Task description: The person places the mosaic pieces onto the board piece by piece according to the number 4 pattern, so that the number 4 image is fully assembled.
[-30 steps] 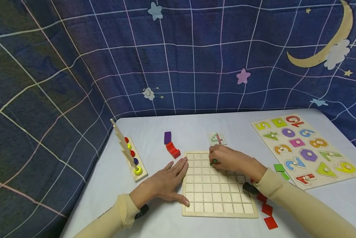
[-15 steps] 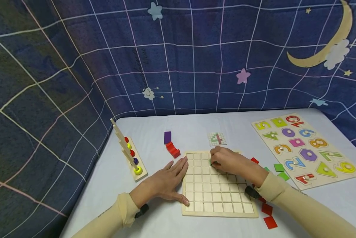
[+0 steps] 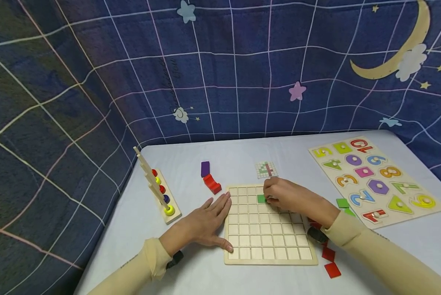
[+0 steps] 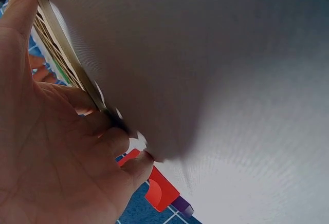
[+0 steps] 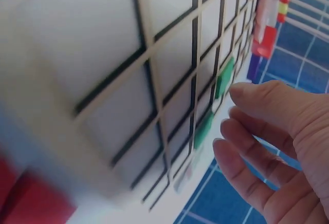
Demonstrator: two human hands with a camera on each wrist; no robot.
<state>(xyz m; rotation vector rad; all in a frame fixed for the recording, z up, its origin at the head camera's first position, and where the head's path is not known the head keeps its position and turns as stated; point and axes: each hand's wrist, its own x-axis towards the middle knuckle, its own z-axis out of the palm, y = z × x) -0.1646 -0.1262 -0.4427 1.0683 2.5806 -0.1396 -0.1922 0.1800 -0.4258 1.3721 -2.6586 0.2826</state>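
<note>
My left hand (image 3: 205, 225) lies with fingers spread along the left edge of a wooden grid board (image 3: 255, 262), the thumb on its lower left frame. In the left wrist view, the fingers (image 4: 118, 139) reach along the board's rim. My right hand (image 3: 285, 196) hovers over the board's upper part, fingers loosely bent. A green square tile (image 3: 261, 198) sits in a cell just left of its fingertips. The right wrist view shows two green tiles on the grid, one (image 5: 224, 78) by the thumb tip and another (image 5: 203, 130) nearer the other fingers. No tile shows between thumb and fingers.
A small pattern card (image 3: 266, 169) lies behind the board. Red tiles (image 3: 332, 270) and green tiles (image 3: 342, 203) lie to the right, near a number puzzle board (image 3: 386, 180). At left are red (image 3: 212, 184) and purple blocks (image 3: 205, 169) and a peg stand (image 3: 165, 192) with beads.
My right hand has shifted slightly right off the green tile, which now shows in its cell. The left hand keeps its place on the board, and the head view has tilted a little.
</note>
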